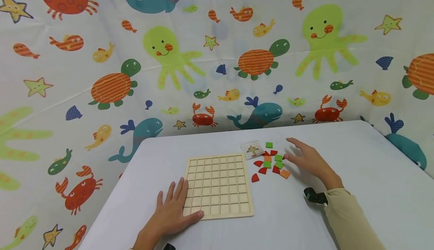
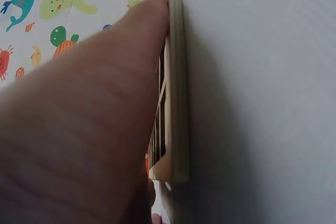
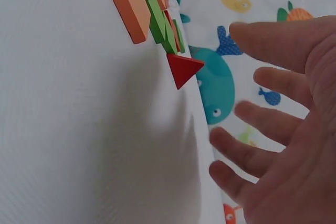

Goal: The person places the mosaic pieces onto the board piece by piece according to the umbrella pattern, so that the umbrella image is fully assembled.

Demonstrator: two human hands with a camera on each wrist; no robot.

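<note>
A square wooden grid board lies on the white table. My left hand rests on its lower left corner, thumb along the front edge and fingers spread by the left side; in the left wrist view the thumb touches the rim. To the right of the board lie loose flat pieces: green squares, orange squares and red quarter-round pieces. My right hand hovers at their right side, fingers apart and holding nothing. A red triangle is nearest it in the right wrist view.
A small pattern card with a printed coloured figure lies at the board's upper right corner, touching or close to some pieces. Behind the table hangs a cloth printed with sea animals. Dark wrist cameras sit on the wrists.
</note>
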